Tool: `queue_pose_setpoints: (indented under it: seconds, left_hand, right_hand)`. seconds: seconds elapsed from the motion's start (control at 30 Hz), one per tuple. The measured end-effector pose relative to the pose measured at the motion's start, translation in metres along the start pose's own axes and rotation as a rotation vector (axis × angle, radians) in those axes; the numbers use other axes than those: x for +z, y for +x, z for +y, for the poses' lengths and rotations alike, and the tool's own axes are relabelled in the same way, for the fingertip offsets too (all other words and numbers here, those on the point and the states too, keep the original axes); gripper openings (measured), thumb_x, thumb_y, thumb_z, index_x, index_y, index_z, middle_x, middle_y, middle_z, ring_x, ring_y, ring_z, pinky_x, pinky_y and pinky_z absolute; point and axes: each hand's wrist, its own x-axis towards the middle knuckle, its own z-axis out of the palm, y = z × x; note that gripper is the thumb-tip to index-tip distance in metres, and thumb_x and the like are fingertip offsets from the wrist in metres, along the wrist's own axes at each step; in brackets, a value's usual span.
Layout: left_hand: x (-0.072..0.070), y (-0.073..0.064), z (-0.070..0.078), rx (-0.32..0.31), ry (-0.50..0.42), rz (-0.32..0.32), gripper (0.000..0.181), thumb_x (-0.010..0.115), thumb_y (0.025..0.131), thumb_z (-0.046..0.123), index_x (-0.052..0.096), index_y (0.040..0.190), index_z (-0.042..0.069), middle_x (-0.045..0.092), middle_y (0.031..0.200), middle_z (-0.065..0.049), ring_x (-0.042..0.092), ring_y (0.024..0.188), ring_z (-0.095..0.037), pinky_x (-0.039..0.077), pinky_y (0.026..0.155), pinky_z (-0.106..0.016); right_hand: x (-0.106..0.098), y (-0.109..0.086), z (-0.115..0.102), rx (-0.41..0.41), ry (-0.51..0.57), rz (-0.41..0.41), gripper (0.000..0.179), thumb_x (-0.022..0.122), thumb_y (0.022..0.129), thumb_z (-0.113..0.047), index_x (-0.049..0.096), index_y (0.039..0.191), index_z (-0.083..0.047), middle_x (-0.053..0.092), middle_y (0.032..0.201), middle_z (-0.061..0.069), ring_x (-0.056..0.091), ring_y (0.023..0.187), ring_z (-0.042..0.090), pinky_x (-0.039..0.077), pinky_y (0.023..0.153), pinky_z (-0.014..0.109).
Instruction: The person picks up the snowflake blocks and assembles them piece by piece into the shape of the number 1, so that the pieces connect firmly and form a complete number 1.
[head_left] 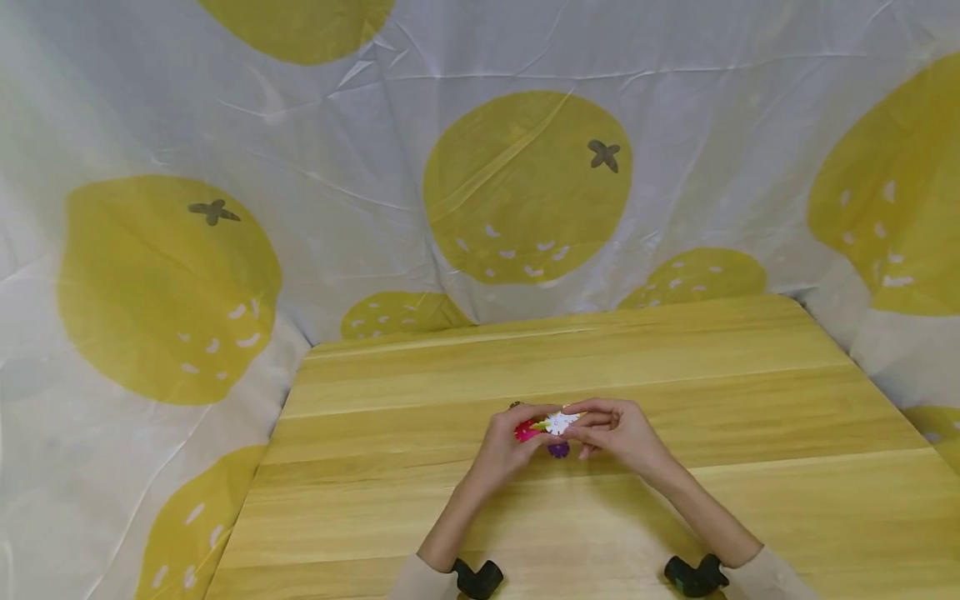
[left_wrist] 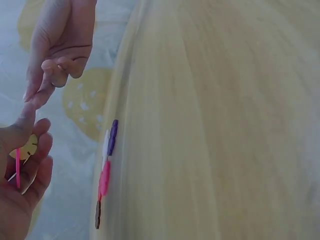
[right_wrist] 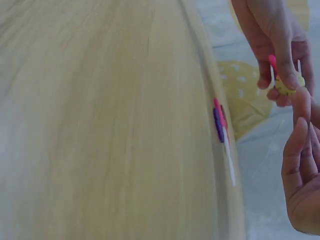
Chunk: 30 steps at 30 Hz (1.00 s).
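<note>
Both hands meet above the table around small notched plastic discs. My left hand (head_left: 504, 442) grips a yellow disc (left_wrist: 29, 146) between thumb and fingers; a pink disc (left_wrist: 18, 170) stands edge-on against it. Fingertips of my right hand (head_left: 624, 432) pinch at the edge of a white disc (head_left: 558, 423) between the hands. The two hands' fingertips meet in both wrist views, partly hiding the held pieces. Below them on the tabletop lie a purple disc (head_left: 558, 451), a brown disc (left_wrist: 98, 215) and pink and white ones, seen nearly edge-on in the wrist views.
The wood-grain table (head_left: 360, 483) spreads out under both arms. Behind and beside it hangs a pale cloth (head_left: 337, 208) printed with big yellow lemons. A black wrist mount (head_left: 477, 579) sits at the left sleeve, another mount (head_left: 696, 575) at the right.
</note>
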Motion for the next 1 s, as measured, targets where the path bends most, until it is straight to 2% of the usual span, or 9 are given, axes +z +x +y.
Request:
queue_pose_setpoints:
  seconds: [0.1, 0.17, 0.27, 0.33, 0.5, 0.67, 0.8, 1.0]
  left_hand:
    - [-0.002, -0.001, -0.002, -0.018, 0.002, -0.016, 0.033, 0.079, 0.088, 0.001, 0.075, 0.121, 0.003, 0.077, 0.118, -0.013, 0.072, 0.113, -0.027, 0.058, 0.098, -0.033]
    - [-0.005, -0.002, -0.002, -0.071, -0.011, -0.031, 0.032, 0.078, 0.089, 0.0, 0.074, 0.121, 0.001, 0.076, 0.119, -0.014, 0.071, 0.114, -0.027, 0.058, 0.098, -0.032]
    - [-0.008, -0.004, -0.002, -0.146, -0.035, -0.035, 0.033, 0.078, 0.091, 0.004, 0.073, 0.124, 0.001, 0.075, 0.122, -0.012, 0.07, 0.115, -0.026, 0.058, 0.097, -0.029]
    - [-0.01, -0.005, -0.003, -0.186, -0.054, -0.036, 0.034, 0.077, 0.092, 0.006, 0.072, 0.125, 0.002, 0.074, 0.125, -0.011, 0.069, 0.117, -0.025, 0.057, 0.097, -0.026]
    - [-0.012, -0.006, -0.003, -0.222, -0.083, -0.032, 0.033, 0.075, 0.093, 0.004, 0.071, 0.126, 0.002, 0.074, 0.126, -0.011, 0.068, 0.117, -0.026, 0.055, 0.097, -0.023]
    - [-0.013, -0.007, -0.002, -0.259, -0.088, -0.013, 0.031, 0.078, 0.092, 0.007, 0.071, 0.122, 0.003, 0.075, 0.119, -0.009, 0.068, 0.115, -0.026, 0.054, 0.095, -0.025]
    - [-0.015, -0.009, -0.003, -0.299, -0.068, -0.006, 0.028, 0.08, 0.091, 0.012, 0.072, 0.118, 0.007, 0.074, 0.12, -0.005, 0.066, 0.121, -0.024, 0.051, 0.103, -0.03]
    - [-0.017, -0.01, -0.005, -0.292, -0.035, -0.027, 0.025, 0.08, 0.09, 0.009, 0.075, 0.114, 0.009, 0.074, 0.122, -0.008, 0.065, 0.123, -0.025, 0.052, 0.106, -0.036]
  right_hand:
    - [-0.006, 0.0, 0.001, 0.006, -0.048, -0.003, 0.038, 0.072, 0.098, -0.01, 0.064, 0.128, 0.011, 0.078, 0.104, 0.021, 0.077, 0.077, 0.024, 0.064, 0.075, 0.041]
    - [-0.009, 0.0, 0.001, 0.0, -0.097, -0.01, 0.036, 0.071, 0.098, -0.01, 0.065, 0.127, 0.012, 0.075, 0.107, 0.029, 0.078, 0.084, 0.026, 0.064, 0.077, 0.042]
    - [-0.013, 0.002, 0.006, -0.017, -0.168, -0.038, 0.035, 0.071, 0.097, -0.007, 0.065, 0.126, 0.012, 0.073, 0.109, 0.031, 0.077, 0.089, 0.025, 0.064, 0.077, 0.038]
    - [-0.015, 0.003, 0.01, -0.007, -0.218, -0.055, 0.034, 0.072, 0.096, -0.007, 0.067, 0.125, 0.01, 0.073, 0.107, 0.029, 0.076, 0.085, 0.022, 0.063, 0.074, 0.033]
    - [-0.017, 0.004, 0.017, 0.027, -0.255, -0.088, 0.033, 0.075, 0.093, -0.004, 0.07, 0.122, 0.009, 0.074, 0.105, 0.027, 0.076, 0.085, 0.02, 0.062, 0.072, 0.027]
    - [-0.014, 0.006, 0.018, -0.002, -0.307, -0.096, 0.032, 0.079, 0.09, -0.004, 0.073, 0.119, 0.008, 0.076, 0.104, 0.026, 0.075, 0.084, 0.018, 0.059, 0.072, 0.022]
    - [-0.011, 0.01, 0.02, -0.026, -0.354, -0.108, 0.031, 0.081, 0.087, -0.005, 0.075, 0.116, 0.006, 0.077, 0.101, 0.023, 0.074, 0.081, 0.016, 0.057, 0.069, 0.021]
    - [-0.008, 0.018, 0.022, -0.006, -0.388, -0.158, 0.03, 0.082, 0.087, -0.006, 0.077, 0.116, 0.002, 0.075, 0.085, 0.019, 0.062, 0.064, 0.007, 0.05, 0.056, 0.019]
